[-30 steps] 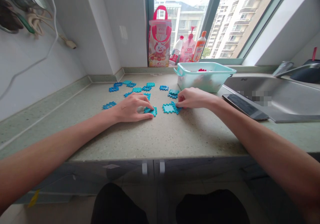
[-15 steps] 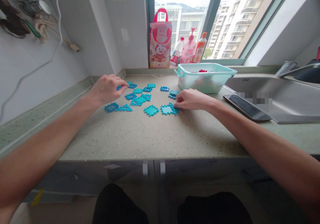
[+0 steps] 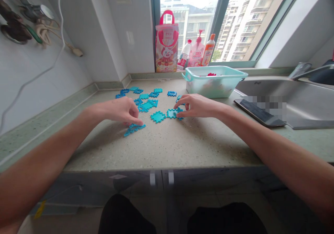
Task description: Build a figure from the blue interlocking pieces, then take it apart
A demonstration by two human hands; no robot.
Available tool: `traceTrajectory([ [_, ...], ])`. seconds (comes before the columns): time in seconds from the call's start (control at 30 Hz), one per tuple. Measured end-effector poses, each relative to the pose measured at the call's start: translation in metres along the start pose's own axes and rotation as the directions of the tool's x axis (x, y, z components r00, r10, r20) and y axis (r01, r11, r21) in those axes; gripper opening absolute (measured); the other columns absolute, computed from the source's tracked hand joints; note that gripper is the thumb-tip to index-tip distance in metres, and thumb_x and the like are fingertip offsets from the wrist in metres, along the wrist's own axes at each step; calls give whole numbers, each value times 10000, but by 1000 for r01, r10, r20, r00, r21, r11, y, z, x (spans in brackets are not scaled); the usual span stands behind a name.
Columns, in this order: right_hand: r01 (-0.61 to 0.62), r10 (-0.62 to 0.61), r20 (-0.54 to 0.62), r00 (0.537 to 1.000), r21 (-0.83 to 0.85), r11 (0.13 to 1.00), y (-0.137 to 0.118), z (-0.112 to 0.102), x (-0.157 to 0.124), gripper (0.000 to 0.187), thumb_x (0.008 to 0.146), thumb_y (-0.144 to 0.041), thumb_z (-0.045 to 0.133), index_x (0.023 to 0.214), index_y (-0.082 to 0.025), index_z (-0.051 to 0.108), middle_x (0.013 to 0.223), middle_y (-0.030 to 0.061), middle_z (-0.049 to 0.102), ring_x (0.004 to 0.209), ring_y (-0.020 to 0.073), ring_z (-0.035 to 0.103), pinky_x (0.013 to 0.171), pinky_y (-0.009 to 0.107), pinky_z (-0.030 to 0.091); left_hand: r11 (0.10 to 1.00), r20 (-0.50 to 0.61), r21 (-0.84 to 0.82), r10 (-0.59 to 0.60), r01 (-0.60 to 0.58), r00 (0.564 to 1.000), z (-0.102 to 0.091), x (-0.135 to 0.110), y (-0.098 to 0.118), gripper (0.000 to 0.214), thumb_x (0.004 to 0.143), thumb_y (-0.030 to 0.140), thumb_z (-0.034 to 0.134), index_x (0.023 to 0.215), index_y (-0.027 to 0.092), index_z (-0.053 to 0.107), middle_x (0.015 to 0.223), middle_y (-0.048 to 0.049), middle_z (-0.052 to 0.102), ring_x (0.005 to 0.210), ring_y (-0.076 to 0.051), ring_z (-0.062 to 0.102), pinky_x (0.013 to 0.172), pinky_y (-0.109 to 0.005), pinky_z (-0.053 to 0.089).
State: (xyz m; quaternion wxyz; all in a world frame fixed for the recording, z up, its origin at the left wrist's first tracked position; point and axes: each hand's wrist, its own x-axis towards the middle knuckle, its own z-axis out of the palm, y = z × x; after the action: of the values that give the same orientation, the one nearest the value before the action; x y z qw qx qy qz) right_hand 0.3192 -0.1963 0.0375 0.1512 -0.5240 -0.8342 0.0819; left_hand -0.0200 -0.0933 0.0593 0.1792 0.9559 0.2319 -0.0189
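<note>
A triangular blue interlocking piece (image 3: 134,130) is under the thumb and fingertips of my left hand (image 3: 118,109), which is closed on it low over the counter. My right hand (image 3: 199,106) is open, its thumb and index finger apart over the right side of a pale-centred square interlocking tile (image 3: 171,113). A toothed turquoise tile (image 3: 158,117) lies between the hands. Behind them are a joined turquoise piece (image 3: 148,105), a small blue square frame (image 3: 172,93) and several other blue pieces (image 3: 153,94). My right hand partly hides another piece.
A mint plastic tub (image 3: 214,86) with red pieces inside stands at the back right. A phone (image 3: 258,114) lies beside the steel sink (image 3: 300,105). On the windowsill are a pink-handled bag (image 3: 167,49) and several bottles (image 3: 197,53). The counter's front edge (image 3: 161,169) is near me.
My left hand has come from the back pieces toward me, and the triangular piece has moved nearer the front with it. My right hand has shifted slightly left and its fingers have spread.
</note>
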Motion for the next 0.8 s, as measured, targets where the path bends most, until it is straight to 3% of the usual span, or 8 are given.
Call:
traceTrajectory([
  [0.1, 24, -36, 133, 990, 87, 996, -3, -5, -3, 362, 839, -553, 811, 1024, -244, 848, 1007, 65, 754, 805, 193, 668, 769, 319, 480, 982, 177, -184, -9, 43, 984, 16, 5, 25, 512, 916, 659, 705, 627, 237, 719, 558, -14, 684, 440, -141, 584, 452, -257, 388],
  [0.17, 4, -28, 210, 977, 112, 994, -8, -10, -6, 347, 806, -541, 846, 985, -243, 846, 1013, 61, 751, 809, 195, 675, 763, 316, 488, 974, 198, -221, -6, 51, 980, 27, 10, 37, 537, 942, 657, 663, 624, 225, 681, 547, -9, 667, 430, -135, 562, 440, -259, 370],
  [0.3, 16, -60, 305, 950, 146, 989, -19, -12, -9, 316, 809, -483, 858, 1027, -254, 845, 1075, 61, 740, 831, 190, 681, 750, 297, 501, 998, -68, -64, -24, 19, 997, 43, 24, 46, 523, 983, 546, 590, 584, 207, 602, 519, 10, 582, 461, -125, 474, 496, -289, 307],
  [0.37, 57, -99, 261, 960, 165, 985, -24, -6, -8, 345, 828, -480, 846, 1100, -268, 841, 1102, 64, 727, 845, 186, 677, 749, 289, 504, 998, -207, 66, -2, 17, 978, 49, 30, 46, 522, 994, 484, 557, 555, 201, 567, 516, 10, 529, 483, -126, 413, 537, -315, 267],
  [0.47, 138, -164, 147, 975, 171, 975, -31, 8, -5, 332, 855, -422, 830, 1152, -275, 839, 1115, 70, 714, 841, 176, 663, 770, 288, 505, 984, -274, 178, 39, 10, 961, 54, 33, 45, 513, 1033, 446, 499, 592, 197, 582, 546, 4, 519, 515, -134, 393, 585, -337, 243],
  [0.57, 194, -213, 83, 974, 186, 963, -34, 16, -3, 296, 861, -334, 818, 1150, -277, 847, 1111, 64, 733, 863, 178, 674, 802, 292, 507, 988, -183, 145, 74, -47, 980, 49, 29, 46, 506, 1062, 480, 464, 670, 199, 614, 596, 2, 563, 549, -138, 448, 595, -325, 253],
  [0.67, 254, -272, 51, 961, 233, 939, -31, 19, -2, 256, 859, -319, 825, 1110, -286, 864, 1134, 49, 771, 963, 205, 706, 873, 305, 512, 994, -57, 54, 95, -92, 994, 41, 22, 47, 466, 975, 579, 625, 706, 198, 618, 628, 14, 607, 565, -130, 504, 577, -298, 271],
  [0.8, 296, -312, 19, 950, 275, 915, -27, 25, 1, 210, 857, -315, 832, 1061, -302, 881, 1143, 38, 793, 1005, 219, 724, 941, 331, 509, 995, -67, 59, 83, -79, 994, 40, 20, 48, 468, 924, 577, 703, 680, 197, 584, 607, 20, 605, 550, -121, 502, 569, -290, 270],
])
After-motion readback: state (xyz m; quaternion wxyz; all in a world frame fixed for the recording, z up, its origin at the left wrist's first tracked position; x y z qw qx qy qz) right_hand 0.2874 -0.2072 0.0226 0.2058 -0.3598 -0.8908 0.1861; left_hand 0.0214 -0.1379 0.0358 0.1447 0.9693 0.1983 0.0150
